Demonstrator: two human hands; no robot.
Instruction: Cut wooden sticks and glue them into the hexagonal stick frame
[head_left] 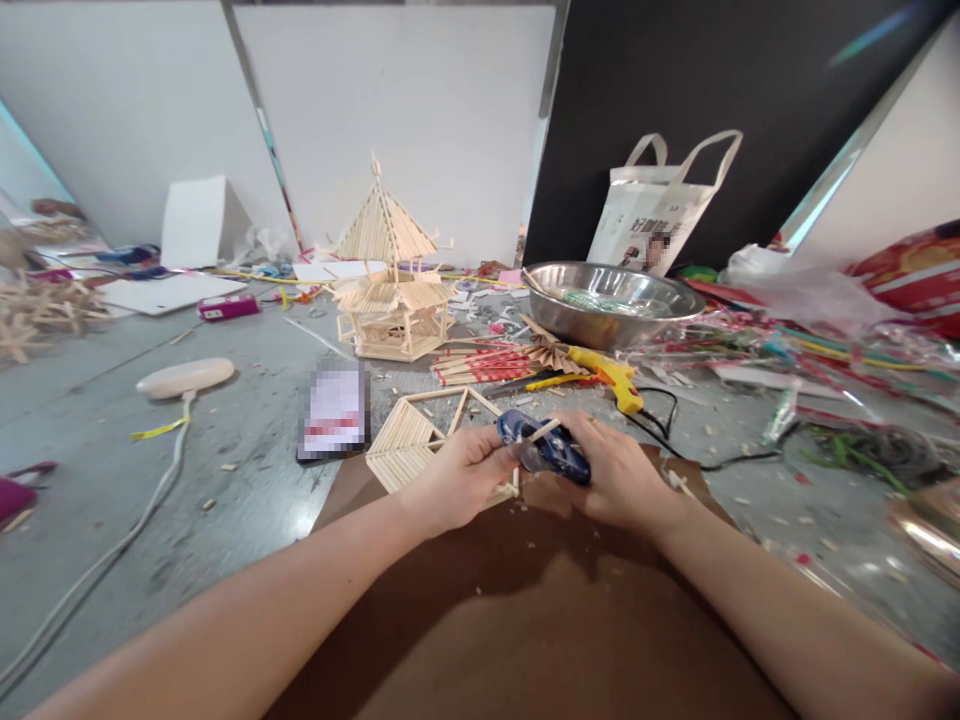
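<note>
My right hand (622,475) is closed round a blue hand tool (544,448), probably cutters, over a brown cardboard sheet (510,590). My left hand (461,472) pinches a thin wooden stick (541,432) that passes through the tool's jaws. Just beyond the hands lies a flat hexagonal frame of sticks (416,435), partly filled with rows of sticks. Further back stands a wooden stick pagoda model (390,275).
A yellow glue gun (611,375) with a black cord lies to the right of a bundle of chopsticks (484,365). A steel bowl (611,300), a white bag (660,210), a phone (335,412) and much coloured litter crowd the grey floor.
</note>
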